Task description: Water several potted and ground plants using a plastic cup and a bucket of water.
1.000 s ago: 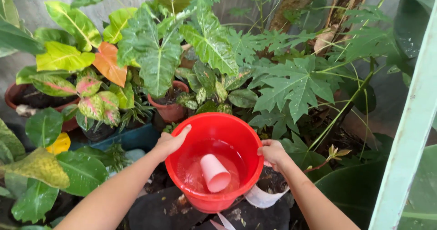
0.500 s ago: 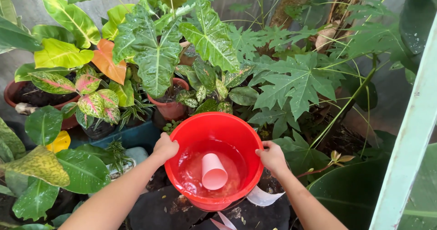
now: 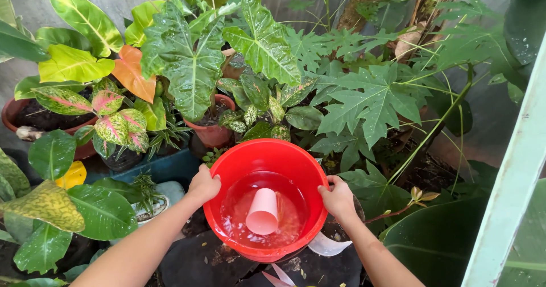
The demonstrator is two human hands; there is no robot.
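A red plastic bucket (image 3: 267, 150) sits low in the middle of the view, with shallow water in it. A pink cup (image 3: 262, 212) floats on its side in that water, mouth toward me. My left hand (image 3: 203, 184) grips the bucket's left rim with fingers curled. My right hand (image 3: 338, 198) grips the right rim the same way. Both forearms reach in from the bottom edge.
Potted plants crowd behind and left: a terracotta pot (image 3: 214, 134) with a large green-and-white leafed plant, a pink-speckled plant (image 3: 116, 125), a wide red pot (image 3: 23, 123) at left. A pale green post (image 3: 512, 179) slants at right. A white container (image 3: 328, 245) sits under the bucket's right side.
My left hand went from open fingers over the rim to a closed grip on it. The cup drifted slightly left in the water. The view shifted a little.
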